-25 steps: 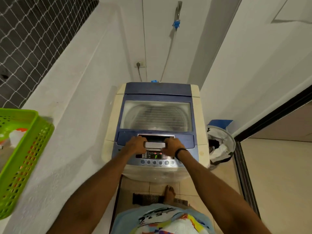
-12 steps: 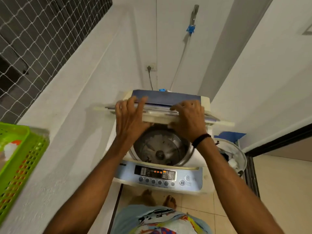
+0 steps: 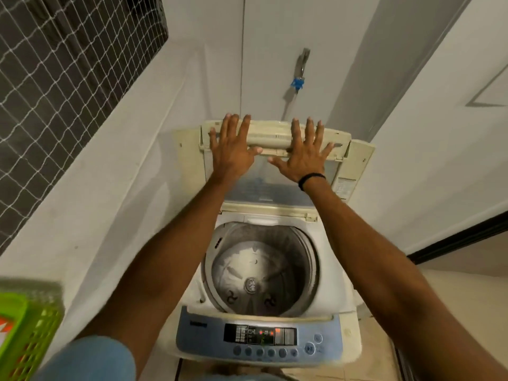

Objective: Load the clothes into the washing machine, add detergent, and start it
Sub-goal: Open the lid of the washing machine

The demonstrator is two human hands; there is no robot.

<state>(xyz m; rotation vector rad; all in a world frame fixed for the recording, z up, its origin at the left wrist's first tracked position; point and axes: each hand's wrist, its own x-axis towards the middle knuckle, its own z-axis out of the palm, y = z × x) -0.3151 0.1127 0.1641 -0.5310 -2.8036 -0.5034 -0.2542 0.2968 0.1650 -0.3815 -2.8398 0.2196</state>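
Observation:
A white top-loading washing machine (image 3: 339,273) stands below me with its folding lid (image 3: 272,133) raised upright against the back. My left hand (image 3: 231,149) and my right hand (image 3: 305,155) lie flat on the lid's underside, fingers spread, holding nothing. The steel drum (image 3: 261,270) is exposed, and I see no clothes in it. The blue control panel (image 3: 206,336) at the front edge shows lit red indicators and a row of round buttons. A black band circles my right wrist.
A green plastic basket (image 3: 24,331) sits on the white ledge at lower left. A netted window (image 3: 68,59) fills the upper left. A tap with a blue fitting (image 3: 298,78) hangs on the wall behind the machine. A dark door frame (image 3: 461,237) runs at right.
The lid went from closed, to half lifted and folded, to fully upright. Both hands moved up and back with it, from gripping its handle to pressing flat against it.

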